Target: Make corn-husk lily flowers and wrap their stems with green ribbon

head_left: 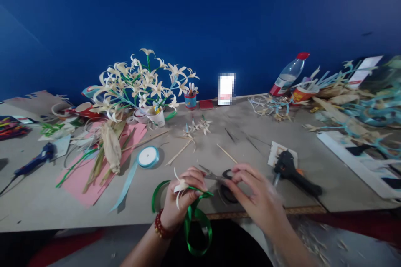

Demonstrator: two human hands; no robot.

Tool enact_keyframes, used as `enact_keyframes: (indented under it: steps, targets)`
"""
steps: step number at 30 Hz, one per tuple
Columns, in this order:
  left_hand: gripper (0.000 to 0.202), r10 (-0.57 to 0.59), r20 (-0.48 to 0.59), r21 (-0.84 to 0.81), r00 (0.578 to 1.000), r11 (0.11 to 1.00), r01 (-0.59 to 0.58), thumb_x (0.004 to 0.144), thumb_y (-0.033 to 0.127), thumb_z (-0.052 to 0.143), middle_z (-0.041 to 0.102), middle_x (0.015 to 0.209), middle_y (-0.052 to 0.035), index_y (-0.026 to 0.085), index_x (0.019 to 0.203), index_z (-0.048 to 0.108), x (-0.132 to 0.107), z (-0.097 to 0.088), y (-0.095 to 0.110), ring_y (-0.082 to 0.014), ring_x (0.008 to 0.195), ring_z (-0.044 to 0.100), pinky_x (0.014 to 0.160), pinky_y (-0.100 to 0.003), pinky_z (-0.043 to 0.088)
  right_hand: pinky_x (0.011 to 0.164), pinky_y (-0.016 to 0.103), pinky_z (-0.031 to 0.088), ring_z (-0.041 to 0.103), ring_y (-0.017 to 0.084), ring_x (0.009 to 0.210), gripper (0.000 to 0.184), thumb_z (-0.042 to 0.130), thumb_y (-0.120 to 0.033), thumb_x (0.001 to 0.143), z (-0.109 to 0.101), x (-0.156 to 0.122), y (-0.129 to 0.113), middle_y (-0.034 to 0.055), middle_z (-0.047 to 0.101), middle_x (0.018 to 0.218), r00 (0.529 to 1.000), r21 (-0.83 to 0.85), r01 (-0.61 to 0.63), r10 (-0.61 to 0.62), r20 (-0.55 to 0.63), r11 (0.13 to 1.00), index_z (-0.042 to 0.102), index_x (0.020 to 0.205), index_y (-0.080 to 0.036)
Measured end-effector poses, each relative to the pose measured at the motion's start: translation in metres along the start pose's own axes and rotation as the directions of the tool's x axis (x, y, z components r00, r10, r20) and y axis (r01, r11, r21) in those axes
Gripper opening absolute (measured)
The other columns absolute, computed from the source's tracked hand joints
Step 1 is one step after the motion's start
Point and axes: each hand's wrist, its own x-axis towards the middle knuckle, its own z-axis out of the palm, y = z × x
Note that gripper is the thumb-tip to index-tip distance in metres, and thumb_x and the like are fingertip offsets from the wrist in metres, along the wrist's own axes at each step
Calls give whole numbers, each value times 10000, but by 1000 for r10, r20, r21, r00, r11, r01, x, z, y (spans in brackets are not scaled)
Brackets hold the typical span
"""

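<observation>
My left hand [183, 198] is closed around a small cream husk flower [181, 185] and a green ribbon [196, 225] that loops down below the table edge. Just to its right, my right hand [255, 194] touches the black handles of a pair of scissors [219, 175] lying on the table, fingers curled at the handle; the hand is blurred by motion. The scissor blades point left toward my left hand.
A black glue gun [293, 173] lies right of my right hand. A pale blue ribbon roll [148, 156], pink paper [103, 162] with husks, a bouquet of cream flowers [140, 81], a blue glue gun [36, 160], a bottle [288, 75] and husk stems at the right crowd the table.
</observation>
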Motion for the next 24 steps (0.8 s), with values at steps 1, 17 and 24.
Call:
enact_keyframes:
  steps: [1, 17, 24]
  targets:
    - [114, -6, -6, 3, 1000, 1000, 6, 870, 291, 684, 671, 778, -47, 208, 884, 761, 0, 0, -1, -221, 799, 601, 909, -509, 467, 754, 322, 486, 624, 227, 870, 80, 620, -246, 905, 2, -1, -2, 94, 649, 1002, 1000, 15, 13, -13, 5, 1000, 649, 835, -222]
    - [107, -231, -57, -52, 971, 972, 229, 853, 268, 703, 657, 868, -68, 184, 873, 766, -8, 7, 7, -233, 873, 611, 828, -378, 483, 665, 259, 464, 597, 165, 731, 96, 580, -232, 912, 25, 0, -31, 37, 630, 826, 967, 385, -172, 81, 242, 907, 616, 830, -198]
    - [209, -298, -82, 40, 951, 952, 302, 828, 317, 723, 679, 901, -79, 160, 964, 737, -11, 12, 15, -237, 899, 615, 832, -344, 483, 574, 245, 416, 524, 144, 635, 158, 572, -288, 909, 30, -4, -27, 5, 562, 726, 946, 450, -302, 208, 247, 840, 592, 783, -195]
